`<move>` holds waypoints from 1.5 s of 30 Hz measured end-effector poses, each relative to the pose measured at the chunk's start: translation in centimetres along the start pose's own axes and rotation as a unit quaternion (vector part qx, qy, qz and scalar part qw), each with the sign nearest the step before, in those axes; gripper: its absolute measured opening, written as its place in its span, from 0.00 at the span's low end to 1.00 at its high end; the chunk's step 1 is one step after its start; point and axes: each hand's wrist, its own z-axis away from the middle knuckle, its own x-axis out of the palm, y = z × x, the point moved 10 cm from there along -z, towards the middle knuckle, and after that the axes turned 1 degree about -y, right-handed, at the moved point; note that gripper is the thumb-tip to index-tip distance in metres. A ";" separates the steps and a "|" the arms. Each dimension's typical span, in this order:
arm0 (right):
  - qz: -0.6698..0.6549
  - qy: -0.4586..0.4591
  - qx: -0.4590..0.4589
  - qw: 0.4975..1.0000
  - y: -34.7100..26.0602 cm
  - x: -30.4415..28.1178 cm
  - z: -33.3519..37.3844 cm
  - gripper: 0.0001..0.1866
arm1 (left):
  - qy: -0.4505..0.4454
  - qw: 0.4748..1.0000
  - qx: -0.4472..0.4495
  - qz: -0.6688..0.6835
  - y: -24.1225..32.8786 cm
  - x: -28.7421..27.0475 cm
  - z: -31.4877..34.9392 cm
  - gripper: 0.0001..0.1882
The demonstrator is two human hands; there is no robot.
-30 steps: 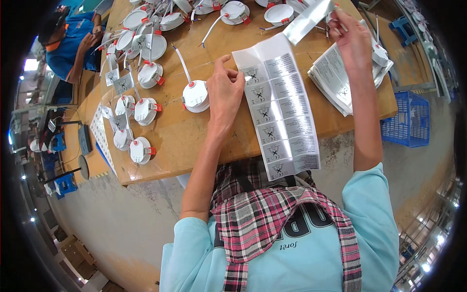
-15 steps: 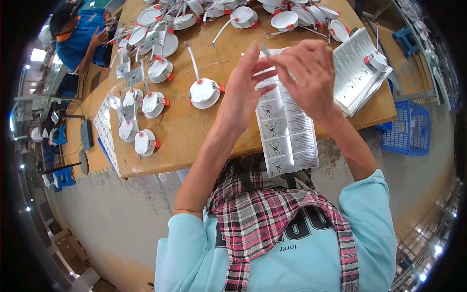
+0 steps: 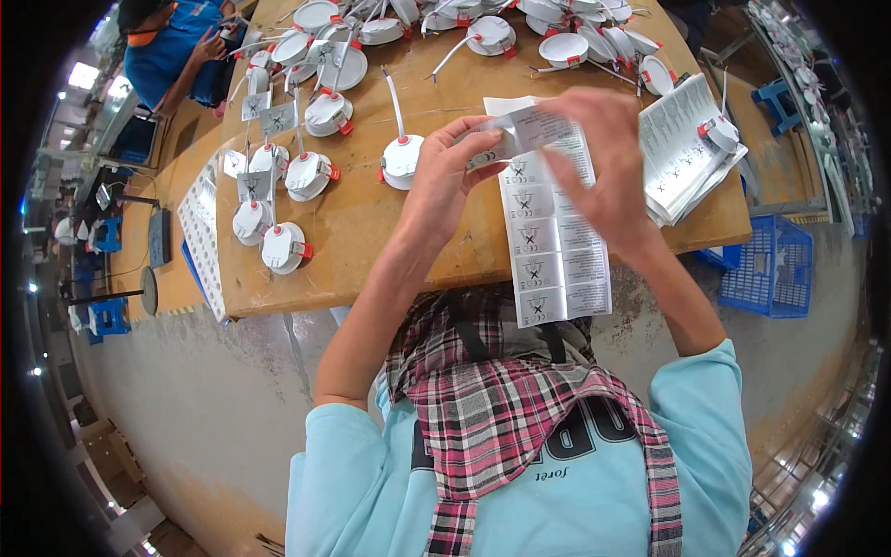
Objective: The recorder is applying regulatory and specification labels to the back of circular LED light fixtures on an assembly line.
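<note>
My left hand (image 3: 444, 172) pinches a silver-grey printed label (image 3: 527, 130) between thumb and fingers, above the table. Close to the label's right end is my right hand (image 3: 608, 181), blurred by motion, its thumb and fingers apart. Beneath both hands lies a long sheet of printed labels (image 3: 559, 243), reaching over the table's near edge. A round white downlight (image 3: 401, 160) with red clips and an upright white cable stands just left of my left hand, which partly covers it. Several similar downlights (image 3: 309, 176) stand farther left, some with silver labels (image 3: 254, 186) on their cables.
Many downlights (image 3: 489, 35) crowd the far side of the wooden table (image 3: 353, 255). At right, a stack of label sheets (image 3: 668, 158) bears one downlight (image 3: 719, 135). A blue basket (image 3: 768, 269) sits beyond the right edge. Another person (image 3: 176, 51) is at the far left.
The label between my hands now shows stretched out from my left fingers. My right hand has opened and blurred. The view has shifted slightly, and my left hand now partly covers the nearest downlight.
</note>
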 end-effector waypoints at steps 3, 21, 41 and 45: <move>-0.193 0.021 0.179 0.964 5.9 0.9 -0.6 0.21 | -0.065 0.995 0.008 -0.081 1.1 0.5 0.7 0.10; -0.436 -0.243 0.266 0.825 4.8 6.6 -2.5 0.12 | 0.076 0.771 0.238 -0.586 4.2 -6.5 4.0 0.28; -0.467 -0.314 0.262 0.784 0.2 11.0 -2.0 0.13 | -0.048 0.990 -0.012 -0.129 3.7 -6.9 4.7 0.18; -0.391 -0.272 0.271 0.836 1.5 10.6 -2.3 0.16 | -0.045 0.982 0.026 -0.179 4.2 -7.7 2.6 0.09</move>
